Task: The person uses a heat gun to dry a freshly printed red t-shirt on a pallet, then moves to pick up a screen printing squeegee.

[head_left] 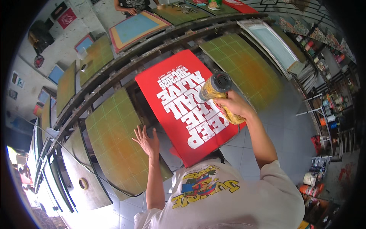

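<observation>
My right hand grips a yellow heat gun with a dark round end, held over the right side of a red fabric piece. The fabric lies stretched on a board before me and bears large white printed lettering. My left hand, fingers spread and holding nothing, is to the left of the red fabric, over the edge of a green printing board. Whether it touches that board I cannot tell.
Another green board is to the right. Behind runs a dark metal rail. Across it, a person stands by a framed screen. A cable crosses the left boards; a tape roll lies there. Shelves with containers stand at right.
</observation>
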Action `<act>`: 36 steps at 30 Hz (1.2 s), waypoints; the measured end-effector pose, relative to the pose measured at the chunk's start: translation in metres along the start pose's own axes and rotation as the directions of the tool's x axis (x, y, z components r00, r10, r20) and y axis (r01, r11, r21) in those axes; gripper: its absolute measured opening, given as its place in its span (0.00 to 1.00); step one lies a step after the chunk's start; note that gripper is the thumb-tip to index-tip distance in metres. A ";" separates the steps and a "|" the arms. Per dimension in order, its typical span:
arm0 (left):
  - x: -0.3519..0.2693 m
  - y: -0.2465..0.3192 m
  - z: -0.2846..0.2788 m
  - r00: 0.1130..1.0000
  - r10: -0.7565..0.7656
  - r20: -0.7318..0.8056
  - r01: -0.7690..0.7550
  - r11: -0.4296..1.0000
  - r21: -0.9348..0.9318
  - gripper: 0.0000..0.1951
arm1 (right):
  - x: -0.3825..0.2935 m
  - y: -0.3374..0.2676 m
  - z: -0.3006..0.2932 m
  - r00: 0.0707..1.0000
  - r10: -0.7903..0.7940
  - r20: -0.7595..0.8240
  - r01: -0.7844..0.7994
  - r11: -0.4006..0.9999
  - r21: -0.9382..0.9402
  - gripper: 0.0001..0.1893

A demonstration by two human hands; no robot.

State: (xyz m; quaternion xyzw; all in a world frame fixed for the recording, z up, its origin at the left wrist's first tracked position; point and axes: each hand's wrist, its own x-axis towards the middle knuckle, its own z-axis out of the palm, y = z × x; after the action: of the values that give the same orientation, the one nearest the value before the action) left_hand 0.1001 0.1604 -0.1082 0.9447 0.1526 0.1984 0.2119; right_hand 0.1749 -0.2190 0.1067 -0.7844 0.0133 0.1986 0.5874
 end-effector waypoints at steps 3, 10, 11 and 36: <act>0.004 0.001 0.003 1.000 -0.010 -0.005 0.010 1.000 0.016 0.27 | -0.001 0.005 -0.011 0.996 0.009 0.094 -0.016 0.997 0.080 0.08; 0.005 -0.002 0.009 1.000 0.022 0.007 -0.022 0.995 0.095 0.30 | -0.010 0.040 -0.014 0.999 -0.023 0.028 0.021 0.999 0.037 0.14; 0.004 -0.010 0.008 1.000 0.027 -0.007 -0.026 0.994 0.107 0.30 | -0.013 0.031 -0.013 0.996 -0.016 0.083 0.010 0.998 0.065 0.16; 0.007 -0.002 0.010 0.989 -0.039 0.144 -0.003 0.960 0.279 0.38 | -0.065 0.029 -0.015 0.983 -0.009 -0.183 0.039 0.986 0.161 0.26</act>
State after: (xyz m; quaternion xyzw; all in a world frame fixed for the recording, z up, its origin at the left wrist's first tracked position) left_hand 0.1102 0.1608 -0.1152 0.9758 0.1712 0.1022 0.0894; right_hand 0.1119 -0.2560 0.1053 -0.7483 0.0739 0.1172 0.6488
